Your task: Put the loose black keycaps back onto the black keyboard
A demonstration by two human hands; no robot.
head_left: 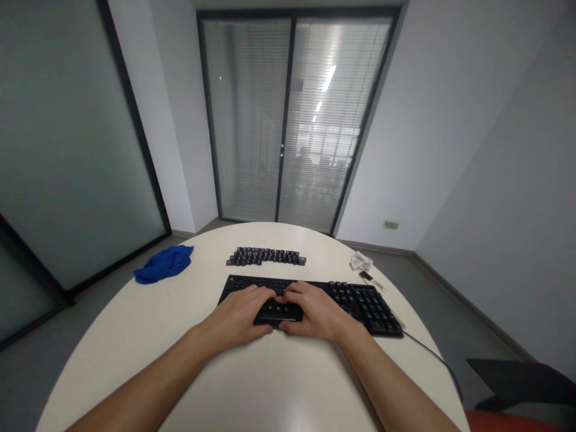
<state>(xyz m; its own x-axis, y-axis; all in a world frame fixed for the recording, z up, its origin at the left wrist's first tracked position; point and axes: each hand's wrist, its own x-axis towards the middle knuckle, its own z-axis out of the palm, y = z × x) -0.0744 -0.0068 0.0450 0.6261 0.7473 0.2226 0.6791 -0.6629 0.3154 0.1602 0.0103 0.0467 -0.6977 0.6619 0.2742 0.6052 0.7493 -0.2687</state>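
Observation:
A black keyboard [373,312] lies on the round table, its left and middle parts lacking many keycaps while the right side shows keys in place. My left hand [243,312] rests over its left-middle part, fingers bent onto the top and thumb at the front edge. From the other side my right hand [315,309] does the same, and the two index fingertips nearly meet. Both hands are closed on the keyboard between fingers and thumbs. Whether a small keycap sits under the fingertips is hidden. Behind the keyboard, loose black keycaps [265,257] stand in rows.
A blue cloth [164,264] lies at the table's left. At the right are a crumpled white tissue [360,261] and a small black-and-white tool [371,279]. The keyboard's cable [432,353] runs over the right edge. A dark chair part [522,378] stands beside the table [189,384].

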